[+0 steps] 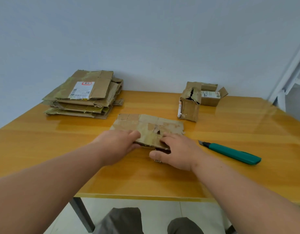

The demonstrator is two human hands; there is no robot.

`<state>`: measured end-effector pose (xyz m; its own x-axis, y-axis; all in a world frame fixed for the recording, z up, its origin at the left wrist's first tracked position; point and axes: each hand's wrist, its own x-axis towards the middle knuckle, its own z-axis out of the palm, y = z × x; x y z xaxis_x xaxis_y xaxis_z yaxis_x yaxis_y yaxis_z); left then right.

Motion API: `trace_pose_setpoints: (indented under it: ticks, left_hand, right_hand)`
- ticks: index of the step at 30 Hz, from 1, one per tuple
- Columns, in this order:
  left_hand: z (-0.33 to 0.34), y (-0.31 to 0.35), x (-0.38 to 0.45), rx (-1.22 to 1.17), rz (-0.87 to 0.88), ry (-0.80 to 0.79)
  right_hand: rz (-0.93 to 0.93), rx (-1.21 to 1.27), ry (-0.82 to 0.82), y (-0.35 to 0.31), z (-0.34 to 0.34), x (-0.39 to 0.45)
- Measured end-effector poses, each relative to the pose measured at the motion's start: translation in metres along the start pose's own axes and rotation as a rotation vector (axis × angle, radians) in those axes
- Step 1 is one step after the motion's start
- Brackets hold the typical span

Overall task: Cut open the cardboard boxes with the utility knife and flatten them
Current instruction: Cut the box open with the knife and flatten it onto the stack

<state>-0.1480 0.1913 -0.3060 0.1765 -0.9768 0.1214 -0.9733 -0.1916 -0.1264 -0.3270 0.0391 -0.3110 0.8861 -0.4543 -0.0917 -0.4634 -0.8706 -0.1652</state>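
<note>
Head view: both hands, left hand (119, 146) and right hand (177, 152), grip the flattened box (150, 128) at bench centre; flattened stack (85, 94) at ten o'clock, two uncut boxes (199, 100) at two, knife (233, 152) idle at three.

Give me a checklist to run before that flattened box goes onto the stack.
1. Box flat on the table: ok.
2. Left hand grips its near left edge: ok.
3. Right hand on its near right corner: ok; grip cannot tell.
4. Knife set down right of the hands: ok.
5. Knife blade retracted: not ok, tip shows.
6. Stack at far left, top free: ok.
</note>
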Motion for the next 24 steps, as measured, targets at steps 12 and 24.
trace_pose_setpoints:
  ticks: [12,24]
  left_hand:
    - [-0.064,-0.022,0.003,0.217,-0.006,0.122]
    - [-0.092,-0.029,-0.006,0.098,0.036,0.281]
  right_hand:
    - [-0.097,0.156,0.256,0.002,-0.046,-0.012]
    - [-0.060,0.194,0.241,0.004,-0.043,-0.032]
